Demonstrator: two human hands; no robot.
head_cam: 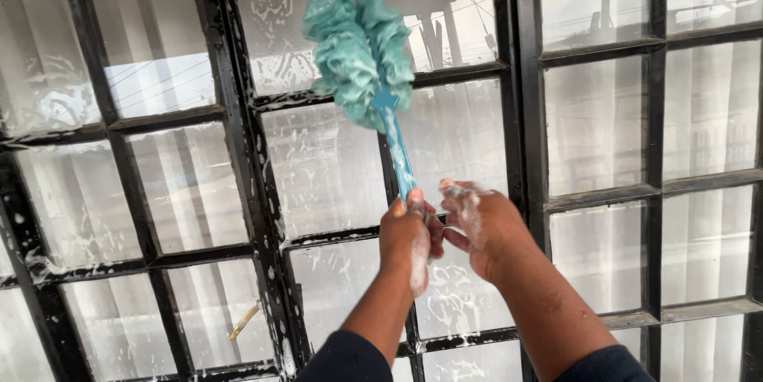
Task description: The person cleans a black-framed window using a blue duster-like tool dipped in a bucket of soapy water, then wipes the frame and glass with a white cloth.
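The left hand (407,240) and right hand (477,223) are sitting side by side, low on the brush handle (397,151); the mesh sponge head (358,48) is pressing above them against the window (326,167).

Bearing surface: a many-paned window (596,124) is seen; no other support is shown.
Frame: the panes are divided by black metal bars (238,135), set upright and across.
Glass: white soap suds (274,72) are smeared and streaked over the middle and left panes; the right-hand panes are seen mostly clean.
Bars: foam is spattered along the upright bar left of centre.
Lower left: a small yellowish handle (244,321) is fixed at the frame.
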